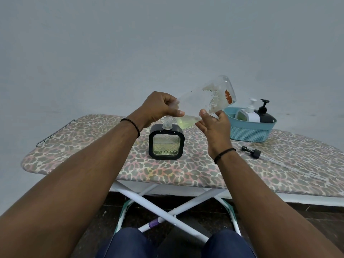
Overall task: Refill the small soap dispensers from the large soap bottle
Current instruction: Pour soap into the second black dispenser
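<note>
Leopard-print ironing board point(93, 146), both hands' fingers point(174, 110) clamped on tilted large soap bottle point(208, 97)

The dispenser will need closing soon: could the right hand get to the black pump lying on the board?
Probably yes, once freed: the right hand now supports the large bottle, but the black pump lies in the open on the board, nothing between.

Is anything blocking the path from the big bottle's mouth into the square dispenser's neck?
Nothing visible. The large bottle, tilted in both hands, points down at the square dispenser's open neck; its pump lies off to the right on the board.
</note>
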